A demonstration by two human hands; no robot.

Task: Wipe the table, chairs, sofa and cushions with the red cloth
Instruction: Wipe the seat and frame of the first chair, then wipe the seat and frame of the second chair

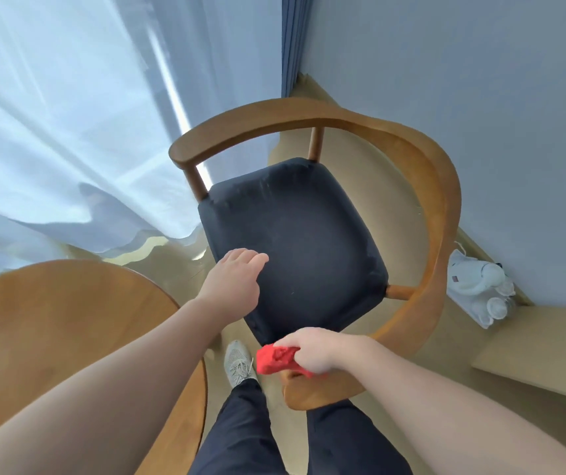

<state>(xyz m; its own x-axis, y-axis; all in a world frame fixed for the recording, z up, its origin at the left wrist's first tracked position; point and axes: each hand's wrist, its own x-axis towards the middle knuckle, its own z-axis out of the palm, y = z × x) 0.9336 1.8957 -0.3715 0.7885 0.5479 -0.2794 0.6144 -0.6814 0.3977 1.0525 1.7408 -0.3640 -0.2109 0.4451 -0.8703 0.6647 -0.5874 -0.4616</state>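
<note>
Red cloth, half hidden, gripped by right hand fingers; left hand fingers relaxed over chair seat.

Right hand grips red cloth on chair arm

The table runs off the left and bottom edges. The right grip covers part of the red cloth, and the white things by the wall are too blurred to name.
</note>
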